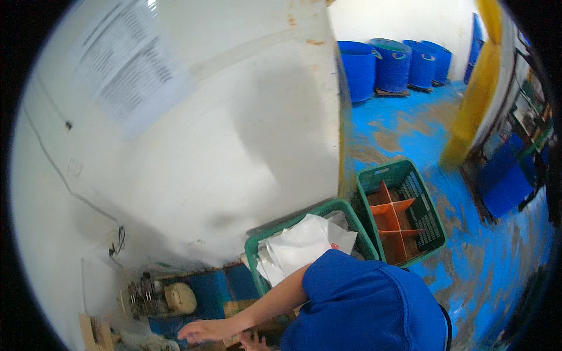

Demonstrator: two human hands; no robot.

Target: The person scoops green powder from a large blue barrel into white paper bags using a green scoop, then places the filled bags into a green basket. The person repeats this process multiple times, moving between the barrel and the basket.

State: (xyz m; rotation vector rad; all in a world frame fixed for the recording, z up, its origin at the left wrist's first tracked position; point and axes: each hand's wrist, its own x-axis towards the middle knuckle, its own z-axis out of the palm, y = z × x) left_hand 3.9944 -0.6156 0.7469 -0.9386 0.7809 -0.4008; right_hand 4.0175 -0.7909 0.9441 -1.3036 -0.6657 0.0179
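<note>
**Two risks to be watching, down beside the cream-bodied machine (180, 298)**

Looking through the head view, the only one running: pointing leftward with the right hand (208, 331), showing fingers loosely extended, fairly wide, and gripping nothing visible. Showing only part of the left hand (253, 341), just to the right of that, cut off by the lower edge; seeing fingers apart there, but not being able to tell about anything lying beneath the palm.

Looking for the brown cardboard (233, 306): finding it low down, right of the machine, close to both hands, and losing much of it behind the right forearm (275, 303).

Now weighing the danger! Possibly risking a knock first: having the right fingertips just below the machine, with metal fittings (146, 295) crowding its left side. Probably catching a knuckle there if lifting quickly without looking.

Then eyeing the green crate (360, 229) near the elbow, heaped with white sheets (301, 243) and lying partly behind the blue sleeve (328, 275). Perhaps sweeping loose sheets over the rim if pulling the arm back fast, and mostly because of poking up so unevenly. Worrying less about the second crate (430, 219), standing farther right with orange dividers (395, 206) inside.
</note>
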